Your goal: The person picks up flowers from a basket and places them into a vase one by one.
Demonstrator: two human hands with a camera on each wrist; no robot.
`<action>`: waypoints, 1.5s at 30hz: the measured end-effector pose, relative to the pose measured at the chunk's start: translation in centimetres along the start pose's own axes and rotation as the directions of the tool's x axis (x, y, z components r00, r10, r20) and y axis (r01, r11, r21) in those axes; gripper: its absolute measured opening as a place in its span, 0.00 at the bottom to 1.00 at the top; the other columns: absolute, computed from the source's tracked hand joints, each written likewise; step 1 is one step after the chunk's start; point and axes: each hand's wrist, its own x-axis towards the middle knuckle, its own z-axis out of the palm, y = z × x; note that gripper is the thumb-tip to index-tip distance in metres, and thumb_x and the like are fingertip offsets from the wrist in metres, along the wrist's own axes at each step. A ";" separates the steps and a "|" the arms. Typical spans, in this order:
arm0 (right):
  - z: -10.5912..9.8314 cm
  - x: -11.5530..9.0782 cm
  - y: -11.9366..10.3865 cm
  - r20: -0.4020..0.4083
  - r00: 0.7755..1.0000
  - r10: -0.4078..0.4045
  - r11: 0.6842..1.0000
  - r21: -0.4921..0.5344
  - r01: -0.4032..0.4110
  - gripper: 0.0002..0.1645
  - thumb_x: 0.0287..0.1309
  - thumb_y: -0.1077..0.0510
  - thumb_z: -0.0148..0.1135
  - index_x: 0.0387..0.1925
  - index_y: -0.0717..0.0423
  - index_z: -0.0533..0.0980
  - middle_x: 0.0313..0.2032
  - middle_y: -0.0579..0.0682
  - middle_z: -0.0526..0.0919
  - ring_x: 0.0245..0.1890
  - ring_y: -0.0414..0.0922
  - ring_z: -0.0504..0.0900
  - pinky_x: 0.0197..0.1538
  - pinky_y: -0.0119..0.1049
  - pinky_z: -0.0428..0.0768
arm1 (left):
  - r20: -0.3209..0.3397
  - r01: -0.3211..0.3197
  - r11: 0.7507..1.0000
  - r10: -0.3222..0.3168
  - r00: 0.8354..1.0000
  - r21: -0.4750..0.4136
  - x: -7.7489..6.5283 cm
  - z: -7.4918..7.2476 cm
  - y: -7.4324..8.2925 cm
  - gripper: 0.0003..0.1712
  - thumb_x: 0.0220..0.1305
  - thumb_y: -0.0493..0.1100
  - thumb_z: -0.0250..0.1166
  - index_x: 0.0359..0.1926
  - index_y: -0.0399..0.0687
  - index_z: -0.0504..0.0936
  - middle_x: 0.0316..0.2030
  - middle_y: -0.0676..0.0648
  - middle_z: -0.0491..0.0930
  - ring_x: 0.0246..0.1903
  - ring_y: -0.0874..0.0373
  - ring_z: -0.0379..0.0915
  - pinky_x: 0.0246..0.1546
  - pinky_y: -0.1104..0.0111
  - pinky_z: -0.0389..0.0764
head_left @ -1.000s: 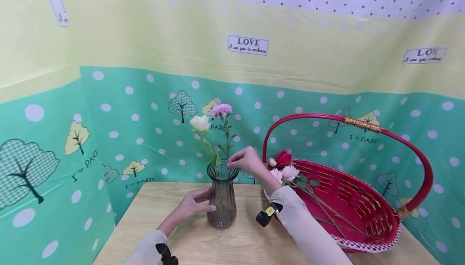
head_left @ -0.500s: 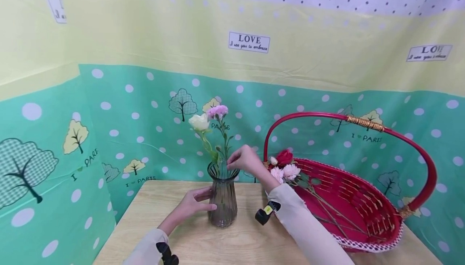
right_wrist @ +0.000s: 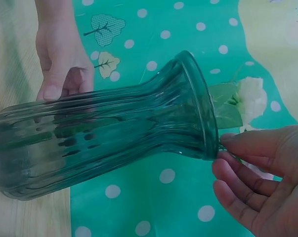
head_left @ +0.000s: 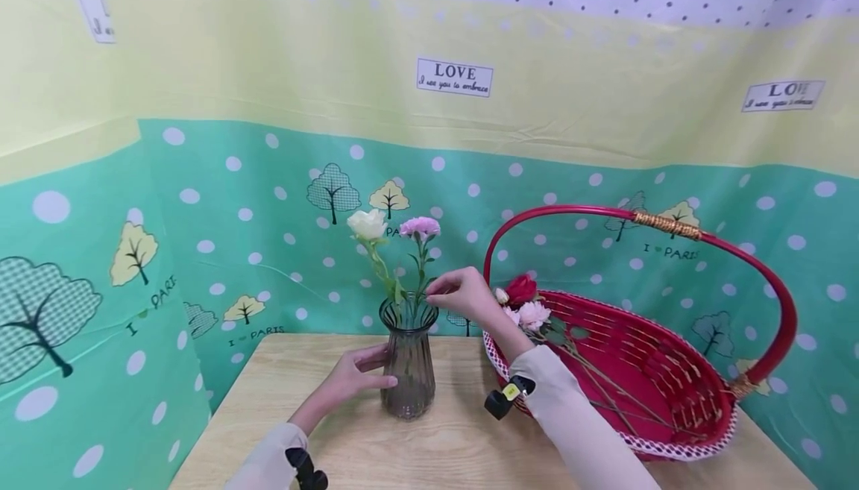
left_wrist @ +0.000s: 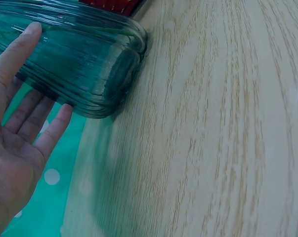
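Observation:
A clear ribbed glass vase stands upright on the table, a white rose and a pink carnation rising from its mouth. My left hand holds the vase from the left, thumb in front and fingers behind, as the left wrist view also shows. Just at the vase rim, my right hand pinches the carnation's thin green stem between thumb and index finger, with its other fingers curled loosely. In the right wrist view that hand partly hides the carnation's head, and the white rose shows beyond the rim.
On the right of the table sits a red woven basket with a tall arched handle. A red rose and pale pink flowers lie in it, stems stretched rightward. A patterned curtain hangs behind the wooden tabletop.
The carnation has come down and swung from leaning left to standing more upright on the right. My right fingertips have shifted slightly up and right. The left hand stays on the vase.

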 end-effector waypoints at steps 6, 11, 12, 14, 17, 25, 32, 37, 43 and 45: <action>-0.6 -0.1 0.4 0.039 0.999 0.024 1.000 0.016 -0.025 0.07 0.58 0.59 0.74 0.39 0.55 0.89 0.33 0.48 0.89 0.33 0.43 0.81 0.39 0.37 0.85 | 0.007 0.003 1.000 -0.003 1.000 -0.009 -0.1 0.0 -0.1 0.45 0.57 0.44 0.78 0.72 0.37 0.69 0.69 0.34 0.71 0.67 0.37 0.72 0.71 0.45 0.69; -1.0 -0.2 0.4 0.057 0.998 0.016 1.000 0.020 -0.018 0.08 0.58 0.59 0.74 0.40 0.56 0.89 0.34 0.49 0.89 0.33 0.43 0.81 0.39 0.35 0.85 | 0.010 0.008 1.000 -0.008 1.000 -0.001 -0.1 0.1 0.0 0.45 0.56 0.44 0.78 0.72 0.37 0.69 0.69 0.34 0.71 0.67 0.38 0.72 0.71 0.46 0.69; -1.2 -0.2 0.4 0.063 0.998 0.011 1.000 0.020 -0.012 0.08 0.59 0.59 0.74 0.40 0.56 0.89 0.35 0.49 0.90 0.33 0.43 0.82 0.40 0.35 0.86 | 0.011 0.007 1.000 -0.007 1.000 -0.003 -0.1 0.1 0.0 0.45 0.56 0.44 0.78 0.72 0.37 0.69 0.69 0.34 0.71 0.67 0.37 0.72 0.71 0.46 0.69; -1.6 -0.3 0.5 0.081 0.997 -0.003 1.000 0.018 0.001 0.07 0.60 0.59 0.73 0.41 0.55 0.88 0.36 0.50 0.90 0.35 0.44 0.83 0.42 0.37 0.87 | 0.015 0.005 1.000 -0.004 1.000 -0.010 -0.1 0.2 -0.1 0.46 0.56 0.44 0.78 0.72 0.36 0.69 0.69 0.33 0.72 0.67 0.37 0.72 0.71 0.45 0.68; -2.8 -0.5 0.8 0.121 0.992 -0.025 1.000 -0.008 0.026 0.07 0.61 0.58 0.72 0.41 0.54 0.88 0.38 0.51 0.90 0.37 0.44 0.84 0.43 0.36 0.87 | 0.019 0.001 1.000 -0.001 1.000 -0.017 -0.2 0.3 -0.1 0.46 0.55 0.44 0.79 0.72 0.35 0.68 0.68 0.33 0.71 0.66 0.37 0.72 0.71 0.44 0.68; -8.6 -1.0 2.3 0.300 0.954 0.014 0.993 -0.120 0.024 0.12 0.62 0.57 0.71 0.46 0.56 0.86 0.41 0.52 0.90 0.39 0.44 0.85 0.44 0.38 0.87 | 0.006 -0.005 1.000 0.005 1.000 -0.001 -0.1 0.2 0.2 0.45 0.57 0.44 0.78 0.72 0.35 0.68 0.69 0.33 0.71 0.66 0.37 0.72 0.69 0.45 0.71; -14.5 -2.3 5.1 0.341 0.937 0.073 0.982 -0.188 -0.008 0.14 0.64 0.57 0.69 0.49 0.59 0.84 0.45 0.57 0.89 0.43 0.47 0.87 0.49 0.42 0.88 | -0.005 -0.001 1.000 0.002 1.000 0.021 0.0 0.1 0.3 0.44 0.57 0.44 0.78 0.72 0.36 0.70 0.68 0.34 0.72 0.66 0.38 0.73 0.69 0.45 0.70; -17.8 -3.6 7.7 0.356 0.920 0.163 0.972 -0.217 -0.088 0.16 0.64 0.58 0.69 0.50 0.62 0.83 0.44 0.56 0.89 0.44 0.50 0.87 0.46 0.39 0.87 | -0.005 0.008 1.000 -0.007 1.000 0.015 0.0 0.1 0.1 0.45 0.57 0.45 0.78 0.72 0.37 0.70 0.69 0.34 0.72 0.66 0.38 0.73 0.69 0.45 0.71; -19.2 -5.0 11.5 0.432 0.843 0.321 0.936 -0.278 -0.214 0.14 0.62 0.61 0.69 0.48 0.64 0.84 0.39 0.54 0.89 0.37 0.45 0.85 0.44 0.43 0.88 | -0.011 0.014 1.000 -0.014 1.000 0.002 0.1 0.1 0.0 0.45 0.56 0.45 0.78 0.72 0.37 0.69 0.69 0.34 0.71 0.67 0.37 0.72 0.68 0.49 0.74; -19.3 -5.4 12.7 0.437 0.823 0.363 0.918 -0.318 -0.236 0.13 0.62 0.62 0.69 0.47 0.64 0.84 0.39 0.52 0.89 0.35 0.43 0.84 0.44 0.43 0.88 | -0.016 0.016 1.000 -0.016 1.000 0.005 0.1 0.1 0.1 0.46 0.56 0.45 0.78 0.72 0.37 0.69 0.69 0.34 0.71 0.67 0.37 0.72 0.67 0.49 0.75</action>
